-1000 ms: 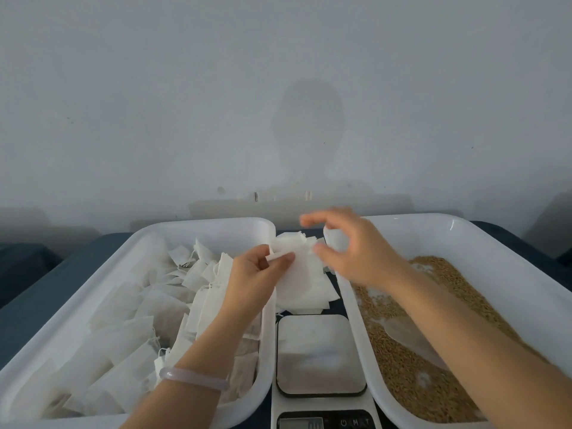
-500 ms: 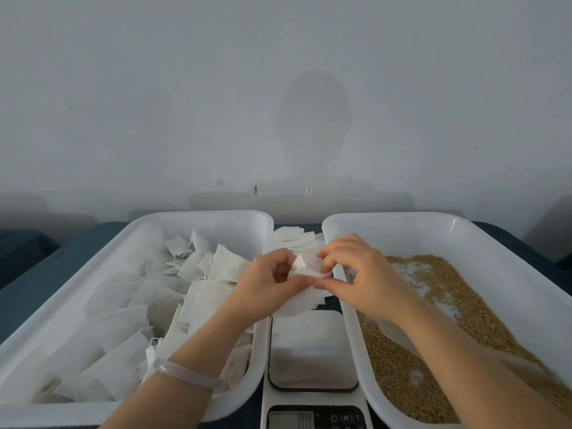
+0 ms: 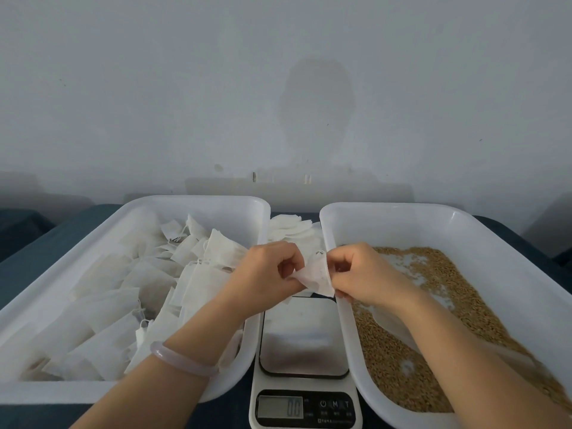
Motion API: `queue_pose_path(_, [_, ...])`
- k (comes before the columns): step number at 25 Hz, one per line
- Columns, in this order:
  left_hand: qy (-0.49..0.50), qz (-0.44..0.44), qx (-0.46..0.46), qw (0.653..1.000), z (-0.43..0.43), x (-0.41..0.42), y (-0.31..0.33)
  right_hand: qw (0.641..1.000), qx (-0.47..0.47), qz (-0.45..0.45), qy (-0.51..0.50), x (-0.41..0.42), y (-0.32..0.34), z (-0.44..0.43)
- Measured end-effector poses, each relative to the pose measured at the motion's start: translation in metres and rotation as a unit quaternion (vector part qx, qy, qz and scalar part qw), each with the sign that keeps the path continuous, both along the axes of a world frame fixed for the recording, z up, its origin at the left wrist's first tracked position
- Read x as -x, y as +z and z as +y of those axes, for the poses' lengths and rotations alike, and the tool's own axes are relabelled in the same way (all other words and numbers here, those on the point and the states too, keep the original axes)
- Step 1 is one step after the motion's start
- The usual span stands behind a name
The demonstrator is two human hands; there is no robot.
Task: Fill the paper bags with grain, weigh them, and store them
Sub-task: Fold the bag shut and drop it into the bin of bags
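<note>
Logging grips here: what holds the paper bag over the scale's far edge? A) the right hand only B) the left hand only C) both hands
C: the left hand and the right hand each pinch an edge of the paper bag, held above the scale.

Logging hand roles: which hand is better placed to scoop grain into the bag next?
Likely the right hand: both pinch the paper bag, but it sits over the grain tray; the left hand is by the bag tray.
</note>
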State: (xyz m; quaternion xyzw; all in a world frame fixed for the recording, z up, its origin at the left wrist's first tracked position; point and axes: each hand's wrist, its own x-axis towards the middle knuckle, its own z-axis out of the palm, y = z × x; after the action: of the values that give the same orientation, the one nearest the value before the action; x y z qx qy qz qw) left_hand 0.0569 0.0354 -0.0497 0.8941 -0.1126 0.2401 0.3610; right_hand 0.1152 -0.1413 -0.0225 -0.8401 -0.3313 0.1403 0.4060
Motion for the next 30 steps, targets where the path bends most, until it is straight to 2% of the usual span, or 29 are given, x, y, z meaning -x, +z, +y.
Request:
queue_pose_path(3, [0.003, 0.032, -0.001, 0.999, -0.004, 0.000, 0.001, 0.999, -0.020, -0.025, -0.014, -0.005, -0.001, -0.003])
queue_pose_path(6, [-0.039, 0.057, 0.041, 0.997, -0.002, 0.001, 0.001, 1.000, -0.018, -0.015, 0.020, -0.005, 0.000, -0.005])
queue_pose_path(9, [-0.044, 0.039, 0.060, 0.996, -0.002, 0.001, 0.001, 0.999, -0.006, -0.035, 0.020, -0.004, 0.001, -0.006])
queue_pose_path(14, [0.014, -0.058, -0.033, 0.998, -0.006, 0.003, 0.008, 0.995, 0.040, -0.088, -0.031, -0.009, -0.001, -0.009])
queue_pose_path(16, [0.005, -0.039, -0.075, 0.996, -0.007, 0.006, 0.008, 0.995, 0.042, -0.092, -0.020, -0.007, -0.004, -0.007])
queue_pose_path(18, [-0.014, 0.025, -0.113, 0.993, -0.010, 0.007, 0.005, 0.996, 0.031, -0.089, -0.007, -0.003, -0.008, -0.003])
queue_pose_path(21, [0.012, 0.113, -0.111, 0.987, -0.015, 0.001, 0.002, 0.994, 0.028, -0.109, -0.001, -0.002, -0.009, -0.002])
queue_pose_path(24, [0.043, 0.077, -0.152, 0.985, -0.012, -0.002, -0.002, 0.995, 0.013, -0.100, 0.011, -0.004, -0.006, -0.005])
queue_pose_path(27, [0.008, 0.031, -0.176, 0.984, -0.010, 0.000, -0.002, 0.996, 0.000, -0.087, 0.012, -0.003, -0.004, -0.006])
queue_pose_path(30, [-0.013, 0.026, -0.193, 0.981, -0.016, 0.002, -0.001, 0.995, 0.018, -0.101, 0.018, -0.001, -0.006, -0.002])
